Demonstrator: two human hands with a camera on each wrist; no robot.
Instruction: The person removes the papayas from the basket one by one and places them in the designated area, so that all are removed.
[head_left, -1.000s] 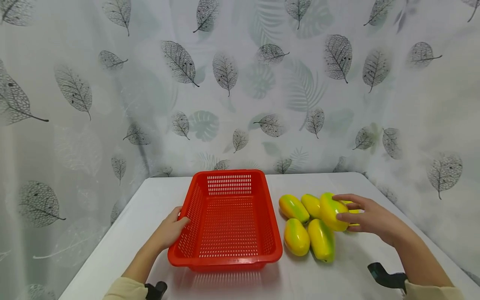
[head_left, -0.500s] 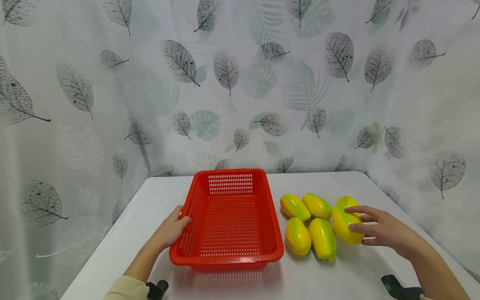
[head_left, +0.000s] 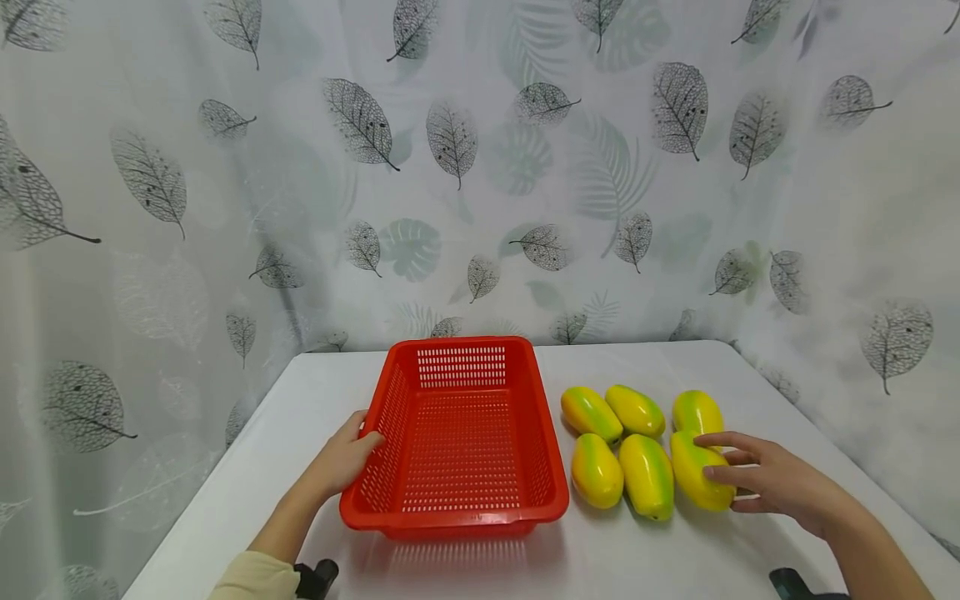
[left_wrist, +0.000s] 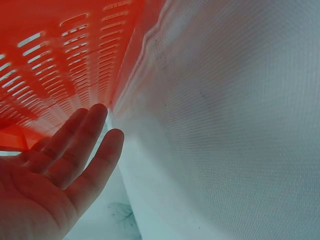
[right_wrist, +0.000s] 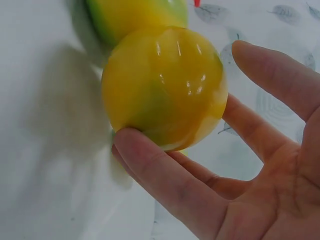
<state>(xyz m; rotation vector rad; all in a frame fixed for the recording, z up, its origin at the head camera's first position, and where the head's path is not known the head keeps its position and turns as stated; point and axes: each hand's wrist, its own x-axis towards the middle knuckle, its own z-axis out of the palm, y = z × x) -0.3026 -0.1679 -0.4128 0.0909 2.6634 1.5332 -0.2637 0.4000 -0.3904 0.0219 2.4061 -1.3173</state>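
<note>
My left hand (head_left: pixel 341 458) holds the left rim of a red plastic basket (head_left: pixel 551 450), thumb over the edge. In the left wrist view, the fingers (left_wrist: pixel 82 132) lie along the slotted outer wall, the thumb hidden. At the right, my right hand (head_left: pixel 780 479) is around the right side of a yellow-green mango (head_left: pixel 697 475), which sits on the white table. Close up in the right wrist view, some fingers touch or pass behind this mango (right_wrist: pixel 165 90); the thumb (right_wrist: pixel 275 75) stands apart from it.
Another mango (head_left: pixel 697 410) lies just behind the one by my right hand. More mangoes (head_left: pixel 647 477) sit in two rows between it and the basket. A leaf-patterned curtain (head_left: pixel 480 167) rises behind the white table (head_left: pixel 720 558).
My right hand has carried its mango rightward and nearer to me, from above the other mangoes down to the front row's right end. The left hand and basket stay in place.
</note>
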